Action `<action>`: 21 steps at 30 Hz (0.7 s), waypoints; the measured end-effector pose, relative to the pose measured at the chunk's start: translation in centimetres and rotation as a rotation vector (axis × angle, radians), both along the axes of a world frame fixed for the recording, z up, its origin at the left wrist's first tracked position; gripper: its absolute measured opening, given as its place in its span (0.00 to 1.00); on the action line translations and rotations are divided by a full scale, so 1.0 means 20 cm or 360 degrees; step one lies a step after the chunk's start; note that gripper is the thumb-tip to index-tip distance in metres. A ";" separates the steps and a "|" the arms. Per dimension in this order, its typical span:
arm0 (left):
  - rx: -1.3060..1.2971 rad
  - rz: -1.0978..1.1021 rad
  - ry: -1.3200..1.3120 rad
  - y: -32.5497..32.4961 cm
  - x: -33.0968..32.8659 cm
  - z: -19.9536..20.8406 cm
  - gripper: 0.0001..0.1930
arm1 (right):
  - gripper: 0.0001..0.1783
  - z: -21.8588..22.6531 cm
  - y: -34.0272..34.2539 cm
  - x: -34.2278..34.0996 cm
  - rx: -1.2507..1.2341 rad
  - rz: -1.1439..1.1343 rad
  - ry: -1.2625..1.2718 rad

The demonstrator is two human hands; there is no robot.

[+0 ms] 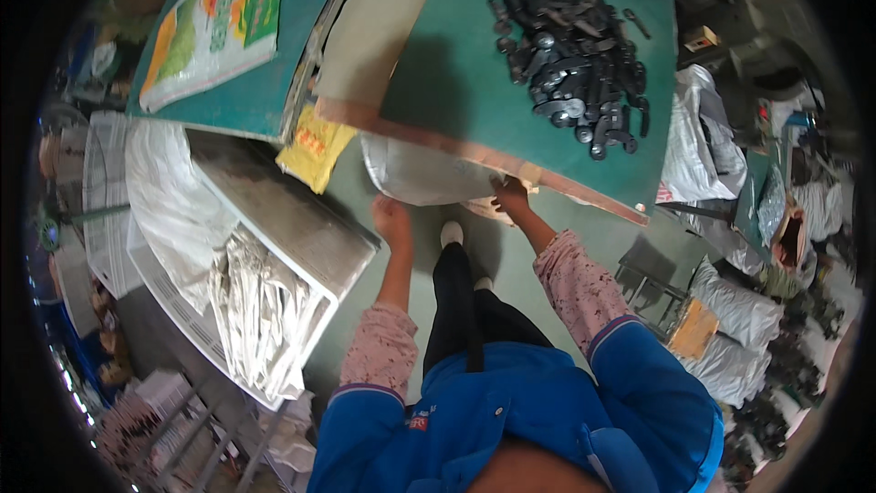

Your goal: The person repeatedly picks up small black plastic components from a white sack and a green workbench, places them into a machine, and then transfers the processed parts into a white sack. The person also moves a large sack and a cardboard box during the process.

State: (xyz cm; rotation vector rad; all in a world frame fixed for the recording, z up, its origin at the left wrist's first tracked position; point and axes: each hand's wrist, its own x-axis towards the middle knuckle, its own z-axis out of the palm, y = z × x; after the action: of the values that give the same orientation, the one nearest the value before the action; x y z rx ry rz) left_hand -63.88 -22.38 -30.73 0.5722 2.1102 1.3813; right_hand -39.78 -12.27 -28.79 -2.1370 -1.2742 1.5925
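A whitish plastic sack (424, 171) hangs below the front edge of the green table, its upper part hidden under the tabletop. At the sack's lower left corner, my left hand (392, 221) is closed, with its fingertips against the edge. My right hand (513, 198) is curled around the sack's right end, just under the wooden table edge. On the green tabletop (438, 82) lies a heap of small black plastic parts (579, 64), several of them rounded at one end.
A yellow packet (316, 148) hangs between the two tables. On the left table lies a green and white printed sack (219, 27). Below it, a white crate (182, 319) holds folded clear plastic bags (260, 306). Stuffed silver sacks (735, 306) and a small stool (650, 267) stand at right.
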 end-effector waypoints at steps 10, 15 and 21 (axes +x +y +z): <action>0.0447 -0.0822 -0.0215 0.89 0.68 0.87 0.35 | 0.20 0.54 -0.49 0.37 0.1198 -0.0058 -0.0146; 0.0188 -0.1018 0.0366 1.52 0.76 0.84 0.61 | 0.38 0.93 -0.30 0.60 0.1364 0.0078 -0.0595; -0.0480 -0.0922 0.0439 1.76 0.93 1.10 0.60 | 0.48 0.96 0.16 0.73 0.1684 0.0461 -0.0655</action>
State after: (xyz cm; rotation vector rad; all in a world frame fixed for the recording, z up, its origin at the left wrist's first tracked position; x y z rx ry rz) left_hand -45.36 12.73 -8.81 1.1804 2.0637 0.6787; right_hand -25.28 -9.12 -9.60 -1.6052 -1.9896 0.2834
